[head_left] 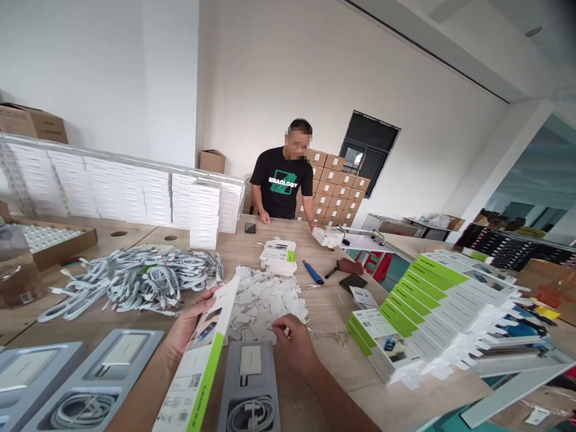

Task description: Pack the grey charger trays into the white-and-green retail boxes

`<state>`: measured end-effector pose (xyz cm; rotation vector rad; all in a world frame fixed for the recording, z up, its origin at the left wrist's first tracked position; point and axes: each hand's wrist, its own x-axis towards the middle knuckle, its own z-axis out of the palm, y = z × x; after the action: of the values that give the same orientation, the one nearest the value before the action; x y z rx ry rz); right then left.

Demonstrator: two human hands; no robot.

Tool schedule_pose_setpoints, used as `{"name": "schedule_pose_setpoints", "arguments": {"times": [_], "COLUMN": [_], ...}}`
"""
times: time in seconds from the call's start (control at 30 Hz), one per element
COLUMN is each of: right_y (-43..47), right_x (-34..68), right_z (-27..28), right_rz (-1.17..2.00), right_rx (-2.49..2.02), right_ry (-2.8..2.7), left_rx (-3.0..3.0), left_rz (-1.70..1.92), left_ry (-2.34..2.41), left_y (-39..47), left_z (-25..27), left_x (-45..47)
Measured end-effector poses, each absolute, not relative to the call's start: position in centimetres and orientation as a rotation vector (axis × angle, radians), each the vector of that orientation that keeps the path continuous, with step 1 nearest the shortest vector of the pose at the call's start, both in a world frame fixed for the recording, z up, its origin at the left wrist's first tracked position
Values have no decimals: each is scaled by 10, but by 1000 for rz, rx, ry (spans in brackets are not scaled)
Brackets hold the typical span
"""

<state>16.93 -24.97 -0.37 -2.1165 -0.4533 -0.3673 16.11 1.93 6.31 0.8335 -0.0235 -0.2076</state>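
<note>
Left of the centre tray (262,386), two more grey trays (72,373) are lying in a row, each showing a pale adapter, probably set side by side so that you can reach each in turn. Beyond them a tangle of white cables (157,279) is spreading across the worktop (333,324), with stacks of white boxes (121,189) standing behind.

Just left of the centre tray, your left hand (198,309) is closing around the far part of a printed carton (204,342), holding it on a slant, seemingly to steady it and leave the other hand free. The centre tray itself is carrying an adapter (251,360) and a coiled cable (251,415), each sitting in its own recess, presumably to stop them shifting. Past its far end, small white pieces (265,297) are lying heaped.

Beside the tray's far right corner, your right hand (292,339) is hovering half-curled, thumb and fingers drawn together; whether it is pinching anything, you cannot tell from here. Beyond the heap, a co-worker (281,186) is standing across the worktop. Well right of the tray, green-and-white boxes (418,300) are standing stacked in steps.
</note>
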Motion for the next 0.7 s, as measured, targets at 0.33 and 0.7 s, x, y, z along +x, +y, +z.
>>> {"name": "schedule_pose_setpoints", "arguments": {"times": [0.33,0.7], "right_y": [-224,-250], "right_x": [226,204], "right_z": [0,39], "right_rz": [-115,-362], "right_rx": [-2212,-1974], "right_ry": [-428,-449], "left_rx": [1208,1623], "left_rz": [-343,-351], "left_ry": [-239,-218], "left_y": [11,-9], "left_z": [54,61], "left_x": [163,151]}}
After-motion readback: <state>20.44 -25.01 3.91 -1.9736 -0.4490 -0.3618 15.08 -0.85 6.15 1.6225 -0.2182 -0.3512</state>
